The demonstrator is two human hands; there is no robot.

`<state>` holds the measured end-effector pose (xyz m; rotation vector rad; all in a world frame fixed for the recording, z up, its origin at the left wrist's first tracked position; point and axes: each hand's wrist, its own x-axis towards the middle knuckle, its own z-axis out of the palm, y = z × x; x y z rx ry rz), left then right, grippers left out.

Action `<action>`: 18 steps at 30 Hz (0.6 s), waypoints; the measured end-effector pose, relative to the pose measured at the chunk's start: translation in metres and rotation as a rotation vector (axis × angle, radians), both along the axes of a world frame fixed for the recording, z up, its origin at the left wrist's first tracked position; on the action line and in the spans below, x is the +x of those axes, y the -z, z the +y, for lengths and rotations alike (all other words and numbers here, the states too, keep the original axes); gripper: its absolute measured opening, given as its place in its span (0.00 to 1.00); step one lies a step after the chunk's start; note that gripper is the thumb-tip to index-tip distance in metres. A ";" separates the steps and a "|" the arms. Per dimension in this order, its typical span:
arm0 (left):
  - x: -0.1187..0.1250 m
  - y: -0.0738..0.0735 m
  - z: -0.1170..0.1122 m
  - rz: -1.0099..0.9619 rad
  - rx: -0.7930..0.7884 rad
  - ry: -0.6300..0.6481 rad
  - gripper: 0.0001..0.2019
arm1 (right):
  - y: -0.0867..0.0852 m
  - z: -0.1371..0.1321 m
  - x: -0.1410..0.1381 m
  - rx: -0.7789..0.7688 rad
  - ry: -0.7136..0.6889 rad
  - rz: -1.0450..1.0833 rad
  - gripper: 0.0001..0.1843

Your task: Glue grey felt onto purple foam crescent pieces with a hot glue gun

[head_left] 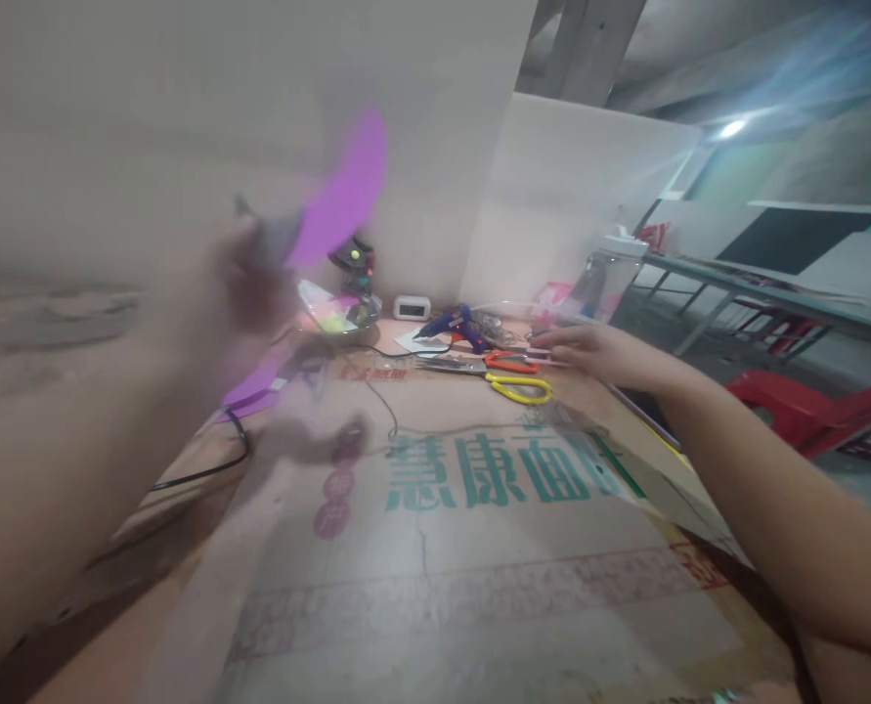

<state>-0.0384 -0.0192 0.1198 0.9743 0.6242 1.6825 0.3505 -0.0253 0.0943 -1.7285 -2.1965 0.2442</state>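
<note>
My left hand [259, 264], badly blurred, is raised close to the camera and pinches a purple sheet [347, 186] whose long curve runs up and right. My right hand [588, 350] lies far across the surface [479, 587], fingers flat and loosely spread, tips just beside the orange scissors [512, 363]. The yellow scissors [519, 389] lie nearer me, crosswise. The surface's right edge passes under my forearm.

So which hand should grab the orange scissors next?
Right. The right hand is stretched out open, close beside the orange scissors, while the left hand, blurred, is raised well away from them and seems to hold a purple piece.
</note>
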 end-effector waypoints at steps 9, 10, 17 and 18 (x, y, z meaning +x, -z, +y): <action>0.040 0.101 -0.009 0.730 -0.151 0.287 0.17 | 0.068 0.017 -0.086 -0.004 -0.049 0.592 0.17; 0.041 0.106 -0.010 0.760 -0.160 0.298 0.18 | 0.071 0.018 -0.087 0.018 -0.042 0.657 0.16; 0.045 0.118 -0.012 0.807 -0.081 0.325 0.17 | 0.082 0.004 -0.093 -0.140 -0.103 1.074 0.33; 0.045 0.118 -0.012 0.802 -0.072 0.329 0.17 | 0.083 0.000 -0.096 -0.118 -0.111 1.061 0.32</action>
